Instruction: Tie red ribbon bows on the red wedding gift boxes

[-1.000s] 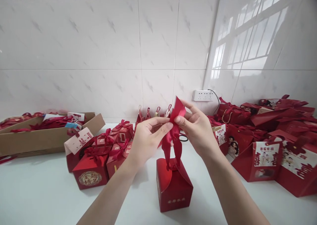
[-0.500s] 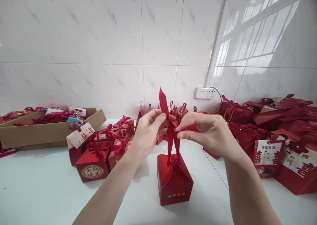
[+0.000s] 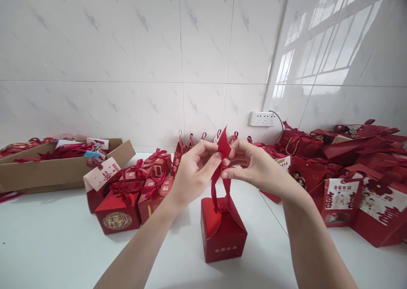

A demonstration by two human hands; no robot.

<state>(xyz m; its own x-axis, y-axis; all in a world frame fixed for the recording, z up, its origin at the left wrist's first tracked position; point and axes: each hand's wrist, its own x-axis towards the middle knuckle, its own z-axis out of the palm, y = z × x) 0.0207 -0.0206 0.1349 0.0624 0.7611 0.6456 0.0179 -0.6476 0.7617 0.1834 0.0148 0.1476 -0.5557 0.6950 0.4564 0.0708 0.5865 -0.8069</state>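
A small red gift box (image 3: 224,238) with gold lettering on its front stands upright on the white table. From its closed top a red ribbon (image 3: 224,141) rises in two strands up to both hands. My left hand (image 3: 199,168) pinches the ribbon between thumb and fingers above the box. Close beside it, my right hand (image 3: 248,161) is also closed on the ribbon, with fingertips nearly touching the left ones. One pointed ribbon end sticks up between the hands. The fingers partly hide where the strands cross.
Several bow-tied red boxes (image 3: 117,214) sit to the left, before a cardboard box (image 3: 41,172) of ribbons. Small bags line the wall behind my hands. Red gift bags (image 3: 343,200) are heaped on the right, and a power strip (image 3: 263,119) is on the tiled wall.
The raised ribbon end has come lower and now leans right. My right hand has moved slightly left, bringing both hands closer together. The box stays in place.
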